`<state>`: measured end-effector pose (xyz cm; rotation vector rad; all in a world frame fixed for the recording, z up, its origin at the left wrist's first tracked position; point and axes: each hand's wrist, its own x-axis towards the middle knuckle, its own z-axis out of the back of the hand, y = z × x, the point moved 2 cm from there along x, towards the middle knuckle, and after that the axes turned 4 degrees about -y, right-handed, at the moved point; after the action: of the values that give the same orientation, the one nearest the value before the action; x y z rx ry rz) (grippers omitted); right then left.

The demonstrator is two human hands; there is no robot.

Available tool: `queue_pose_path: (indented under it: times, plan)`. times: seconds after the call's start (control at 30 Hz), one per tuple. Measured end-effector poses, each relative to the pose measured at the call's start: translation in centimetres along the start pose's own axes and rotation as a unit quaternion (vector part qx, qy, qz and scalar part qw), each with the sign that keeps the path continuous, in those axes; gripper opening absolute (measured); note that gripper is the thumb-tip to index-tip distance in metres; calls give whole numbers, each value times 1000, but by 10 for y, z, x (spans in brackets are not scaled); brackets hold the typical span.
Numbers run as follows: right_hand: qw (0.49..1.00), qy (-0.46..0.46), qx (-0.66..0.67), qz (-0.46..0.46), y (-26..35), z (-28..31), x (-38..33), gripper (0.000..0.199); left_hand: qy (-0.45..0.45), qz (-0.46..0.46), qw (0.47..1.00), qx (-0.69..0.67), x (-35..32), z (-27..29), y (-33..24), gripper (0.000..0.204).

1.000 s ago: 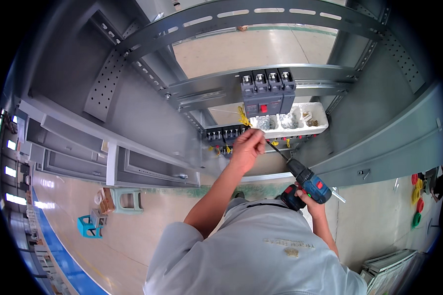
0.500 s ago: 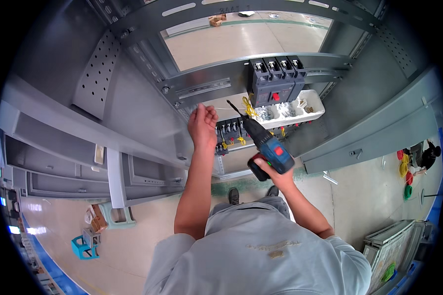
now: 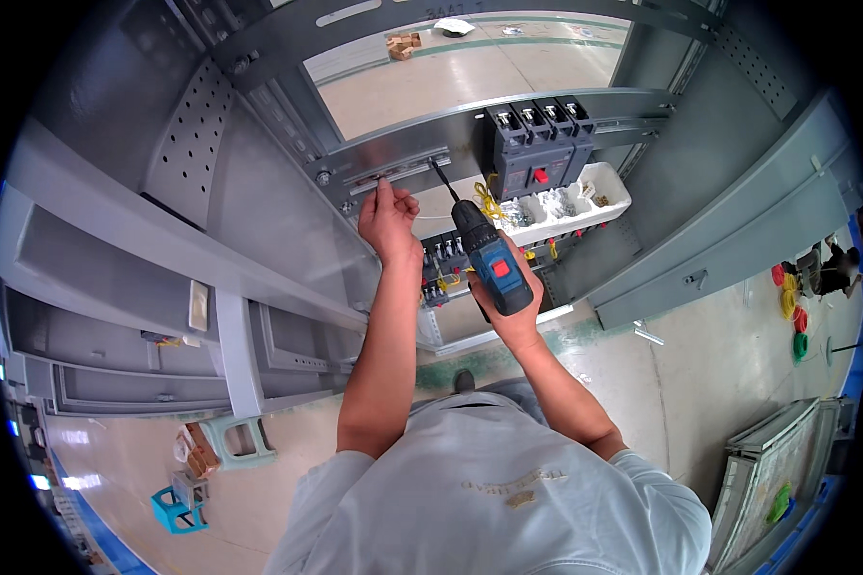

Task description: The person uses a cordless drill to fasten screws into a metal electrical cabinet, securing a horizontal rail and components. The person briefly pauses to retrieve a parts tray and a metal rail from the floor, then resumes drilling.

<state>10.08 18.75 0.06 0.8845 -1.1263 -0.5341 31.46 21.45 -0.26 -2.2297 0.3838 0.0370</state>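
My right hand [image 3: 514, 305] is wrapped round the grip of a blue and black cordless drill [image 3: 494, 257]. Its long bit points up and away, with the tip at the right end of a slotted metal rail [image 3: 414, 167] on the cabinet's crossbar. My left hand [image 3: 389, 225] is closed, fingers curled, its fingertips at the left part of that rail; anything pinched in them is too small to make out. Right of the rail, a dark grey circuit breaker [image 3: 539, 158] with a red switch is mounted on the same crossbar.
A white foam tray [image 3: 585, 213] with small metal hardware stands below the breaker, beside yellow wires [image 3: 487, 199]. More small breakers [image 3: 445, 251] sit lower down. Grey cabinet doors [image 3: 729, 235] flank me. Stools [image 3: 240, 443] stand behind left; another person [image 3: 839, 268] is far right.
The drill has swung more upright and moved forward, bringing its bit tip to the rail. My left hand has risen slightly to the rail. The view has shifted a little.
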Motion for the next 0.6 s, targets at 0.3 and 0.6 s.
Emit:
queue_pose_path:
  times: [0.3, 0.6]
  plan:
    - [1000, -7, 5, -7, -2, -2, -3, 72, -12, -10, 1000, -5, -3, -5, 2, 19]
    - [999, -16, -27, 25, 4, -5, -1, 72, -15, -15, 1000, -21, 0, -4, 4, 20]
